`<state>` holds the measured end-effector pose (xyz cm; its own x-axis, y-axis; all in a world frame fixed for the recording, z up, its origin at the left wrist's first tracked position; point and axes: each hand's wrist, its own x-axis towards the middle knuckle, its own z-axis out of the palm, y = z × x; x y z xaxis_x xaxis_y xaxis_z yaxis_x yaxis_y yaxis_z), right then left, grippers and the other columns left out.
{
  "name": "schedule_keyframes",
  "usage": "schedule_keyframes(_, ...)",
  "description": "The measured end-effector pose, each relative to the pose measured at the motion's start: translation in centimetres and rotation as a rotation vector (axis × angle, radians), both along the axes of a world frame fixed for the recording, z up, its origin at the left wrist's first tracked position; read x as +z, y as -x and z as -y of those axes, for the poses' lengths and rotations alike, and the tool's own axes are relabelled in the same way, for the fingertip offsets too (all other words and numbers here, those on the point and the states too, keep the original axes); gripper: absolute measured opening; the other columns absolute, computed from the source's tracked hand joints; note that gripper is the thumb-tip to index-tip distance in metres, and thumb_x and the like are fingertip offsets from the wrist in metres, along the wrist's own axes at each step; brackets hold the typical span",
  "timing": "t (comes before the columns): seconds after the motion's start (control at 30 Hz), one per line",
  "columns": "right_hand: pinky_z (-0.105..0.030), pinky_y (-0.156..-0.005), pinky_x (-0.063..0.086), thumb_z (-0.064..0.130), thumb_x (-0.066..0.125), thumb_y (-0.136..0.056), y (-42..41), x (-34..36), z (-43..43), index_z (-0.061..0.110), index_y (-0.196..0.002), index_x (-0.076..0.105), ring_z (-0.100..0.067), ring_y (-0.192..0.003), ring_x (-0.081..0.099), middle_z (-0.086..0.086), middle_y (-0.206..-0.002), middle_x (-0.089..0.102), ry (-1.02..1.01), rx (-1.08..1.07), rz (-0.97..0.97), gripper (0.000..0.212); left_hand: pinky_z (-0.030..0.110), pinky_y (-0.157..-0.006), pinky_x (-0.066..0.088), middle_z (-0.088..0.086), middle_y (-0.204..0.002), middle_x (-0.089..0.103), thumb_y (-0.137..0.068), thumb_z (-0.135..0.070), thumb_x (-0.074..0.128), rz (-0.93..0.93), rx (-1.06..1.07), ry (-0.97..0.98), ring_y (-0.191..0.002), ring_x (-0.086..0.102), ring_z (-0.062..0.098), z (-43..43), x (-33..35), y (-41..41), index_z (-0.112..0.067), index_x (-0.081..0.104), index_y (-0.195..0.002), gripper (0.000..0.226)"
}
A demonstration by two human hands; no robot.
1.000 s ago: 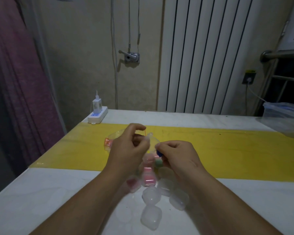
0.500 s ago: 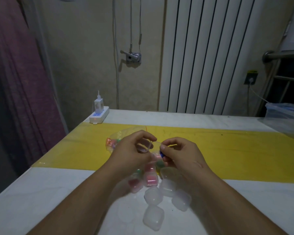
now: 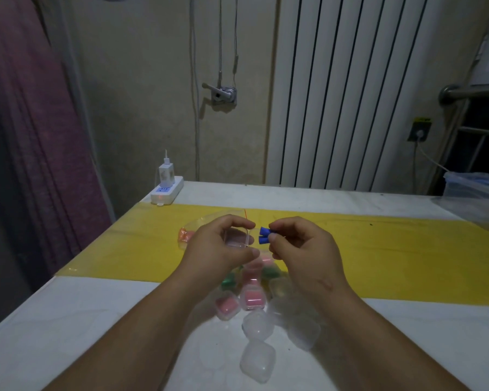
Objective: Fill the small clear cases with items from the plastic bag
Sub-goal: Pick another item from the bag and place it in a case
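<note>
Left hand [image 3: 223,246], right hand [image 3: 299,244]: curled grips.

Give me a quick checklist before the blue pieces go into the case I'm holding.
1. Left hand grips the clear case: ok.
2. Right hand pinches the blue pieces: ok.
3. Blue pieces right beside the case: ok.
4. Case open toward the pieces: cannot tell.
5. Case empty: ok, nothing coloured shows inside.
6. Empty cases waiting on the table: ok.
</note>
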<state>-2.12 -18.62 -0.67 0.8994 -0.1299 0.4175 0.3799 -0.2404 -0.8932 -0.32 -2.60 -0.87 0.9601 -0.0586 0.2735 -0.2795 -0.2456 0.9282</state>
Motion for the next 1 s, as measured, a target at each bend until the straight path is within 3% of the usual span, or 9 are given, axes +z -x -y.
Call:
schedule_keyframes(0.1,-0.017,-0.061,0.047,0.012,0.072,-0.084,-0.16,-0.28,-0.06,0.033,-0.077,0.067,-0.008,-0.065,0.058,0.017,-0.078,0.07,0.122,-0.061,0.018,0.022,0.017,-0.065,0.053,-0.012,-0.082,0.07,-0.068,-0.005,0.086,0.001,-0.004,-0.008,-0.074,0.067,0.004,0.19,0.09,0.06,-0.031,0.072,-0.097,0.041)
schedule_keyframes(0.23,-0.01,-0.055,0.036,0.018,0.071,-0.084,-0.01,-0.23,-0.07,0.034,-0.077,0.069,0.003,-0.059,0.049,0.027,-0.07,0.063,0.263,-0.102,0.041,0.017,0.023,-0.071,0.058,-0.014,-0.082,0.071,-0.067,-0.005,0.086,-0.025,-0.01,0.011,-0.077,0.069,0.007,0.18,0.08,0.02,-0.03,0.072,-0.095,0.041)
schedule_keyframes(0.37,-0.006,-0.064,0.035,0.025,0.071,-0.085,-0.34,-0.43,-0.06,0.031,-0.089,0.074,0.01,-0.081,0.049,0.017,-0.086,0.053,0.397,-0.189,0.1,0.007,0.035,-0.077,0.061,-0.003,-0.083,0.074,-0.066,0.0,0.085,-0.056,-0.025,0.083,-0.081,0.071,0.019,0.01,-0.01,-0.11,-0.027,0.073,-0.094,0.041)
schedule_keyframes(0.5,-0.008,-0.061,0.034,0.032,0.068,-0.088,-0.35,-0.53,0.03,0.031,-0.093,0.075,0.003,-0.082,0.05,0.012,-0.089,0.052,0.432,-0.201,0.061,0.01,0.032,-0.071,0.06,0.0,-0.08,0.074,-0.067,0.004,0.083,-0.072,-0.052,0.126,-0.072,0.07,0.013,0.0,0.1,0.08,-0.022,0.072,-0.096,0.04)
schedule_keyframes(0.63,-0.008,-0.063,0.035,0.029,0.07,-0.086,-0.34,-0.63,-0.21,0.036,-0.087,0.07,0.006,-0.075,0.049,0.013,-0.089,0.055,0.351,-0.187,0.04,0.007,0.031,-0.071,0.061,-0.008,-0.078,0.073,-0.068,0.004,0.083,-0.078,-0.07,0.131,-0.071,0.07,0.009,0.04,0.12,0.13,-0.02,0.072,-0.097,0.04)
schedule_keyframes(0.7,-0.014,-0.062,0.037,0.026,0.072,-0.083,-0.28,-0.64,-0.3,0.036,-0.086,0.06,-0.002,-0.067,0.047,0.012,-0.092,0.06,0.217,-0.156,0.017,0.016,0.029,-0.07,0.06,-0.008,-0.079,0.073,-0.068,0.005,0.082,-0.08,-0.085,0.135,-0.071,0.069,0.009,0.03,0.06,0.09,-0.02,0.072,-0.098,0.04)
schedule_keyframes(0.8,-0.033,-0.066,0.047,0.023,0.071,-0.084,-0.03,-0.44,-0.4,0.03,-0.095,0.05,-0.016,-0.067,0.055,0.005,-0.088,0.068,0.045,-0.058,-0.083,0.025,0.03,-0.071,0.06,-0.002,-0.083,0.073,-0.068,0.006,0.082,-0.067,-0.087,0.14,-0.076,0.069,0.013,0.06,0.02,0.05,-0.022,0.072,-0.097,0.042)
schedule_keyframes(0.9,-0.043,-0.076,0.055,0.013,0.067,-0.087,-0.05,-0.32,-0.26,0.027,-0.102,0.053,-0.023,-0.075,0.069,-0.003,-0.077,0.072,-0.032,0.012,-0.173,0.025,0.036,-0.076,0.061,0.002,-0.088,0.072,-0.069,0.004,0.081,-0.074,-0.082,0.103,-0.08,0.071,0.018,-0.01,-0.1,-0.02,-0.028,0.07,-0.105,0.049)
schedule_keyframes(1.0,-0.039,-0.069,0.058,0.005,0.067,-0.087,-0.09,-0.15,-0.07,0.014,-0.105,0.057,-0.022,-0.066,0.068,-0.008,-0.074,0.071,-0.176,0.041,-0.207,0.023,0.042,-0.075,0.06,0.018,-0.089,0.071,-0.082,-0.001,0.072,-0.112,-0.129,0.248,-0.076,0.07,0.03,0.18,0.08,-0.08,-0.026,0.061,-0.115,0.042)
